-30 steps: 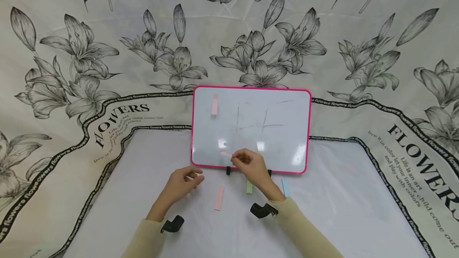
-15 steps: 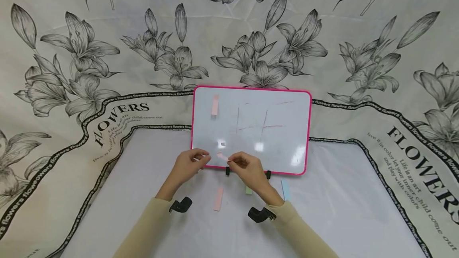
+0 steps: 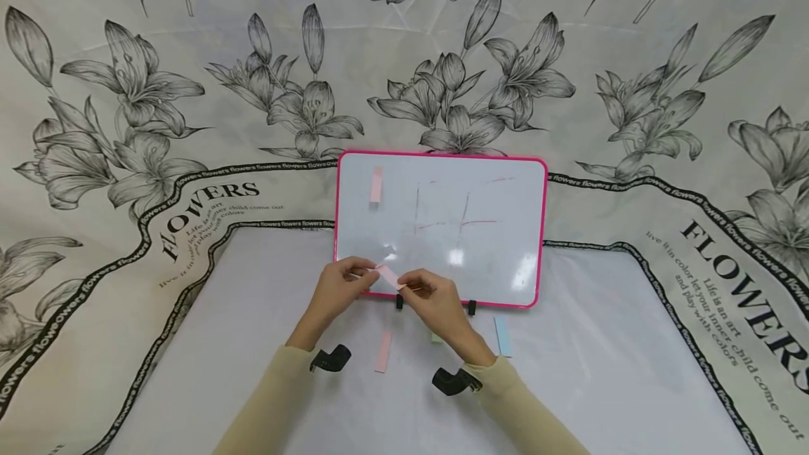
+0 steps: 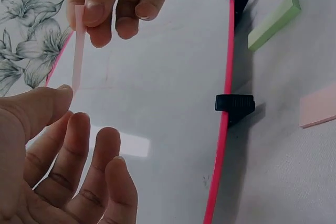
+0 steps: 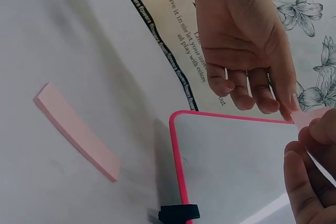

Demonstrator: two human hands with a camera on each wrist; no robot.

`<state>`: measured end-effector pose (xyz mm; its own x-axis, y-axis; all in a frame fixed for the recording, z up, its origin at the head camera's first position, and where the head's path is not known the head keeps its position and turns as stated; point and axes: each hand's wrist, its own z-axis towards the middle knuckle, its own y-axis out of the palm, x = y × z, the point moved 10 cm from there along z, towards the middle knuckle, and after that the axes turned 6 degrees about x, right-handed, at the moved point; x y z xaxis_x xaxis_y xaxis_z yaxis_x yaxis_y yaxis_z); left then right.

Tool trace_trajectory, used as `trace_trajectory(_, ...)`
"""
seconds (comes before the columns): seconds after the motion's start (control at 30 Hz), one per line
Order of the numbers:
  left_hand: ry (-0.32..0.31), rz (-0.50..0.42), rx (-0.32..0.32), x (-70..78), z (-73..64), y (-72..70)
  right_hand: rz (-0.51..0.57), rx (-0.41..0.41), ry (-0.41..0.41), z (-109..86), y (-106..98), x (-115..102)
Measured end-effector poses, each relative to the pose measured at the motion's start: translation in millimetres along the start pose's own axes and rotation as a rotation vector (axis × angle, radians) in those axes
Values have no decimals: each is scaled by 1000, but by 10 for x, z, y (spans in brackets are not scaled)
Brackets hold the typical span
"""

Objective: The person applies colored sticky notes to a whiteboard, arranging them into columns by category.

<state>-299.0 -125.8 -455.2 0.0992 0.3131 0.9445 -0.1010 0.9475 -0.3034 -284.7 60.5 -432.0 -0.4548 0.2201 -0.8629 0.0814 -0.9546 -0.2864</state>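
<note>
A thin pink sticky note (image 3: 388, 277) is stretched between both hands, in front of the lower left part of a pink-framed whiteboard (image 3: 493, 251). My right hand (image 3: 436, 300) pinches one end between thumb and fingers. The thumb and forefinger of my left hand (image 3: 341, 288) pinch the other end, its remaining fingers loosely bent. In the left wrist view the note (image 4: 79, 51) runs from one hand to the other; the right wrist view shows just part of it. Another pink sticky note (image 3: 376, 185) is stuck at the board's upper left.
On the white-covered table (image 3: 208, 357) lie a pink sticky-note pad (image 3: 383, 352), a green pad (image 4: 274, 23) partly behind the right hand in the head view, and a blue pad (image 3: 502, 337). Black feet (image 3: 472, 308) hold up the board, which bears faint red lines. A flower-printed cloth (image 3: 253, 76) hangs behind.
My left hand has moved up and right from beside the board and taken the note's free end. The right hand has shifted slightly left and lower, still pinching the note.
</note>
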Motion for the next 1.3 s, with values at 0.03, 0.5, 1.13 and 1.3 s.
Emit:
trace_trajectory(0.03, -3, -13, 4, -5, 0, 1, 5, 3, -3, -8, 1, 1)
trace_trajectory(0.5, 44, -68, 79, 26, -1, -46, -24, -39, -116, -109, 105, -33)
trace_trajectory(1.13, 206, 30, 47, 350, 75, -128, -31, -153, -18, 151, 177, 86)
trace_trajectory(1.3, 225, 36, 39, 390, 148, -159, -16, -170, 30, 239, 216, 130)
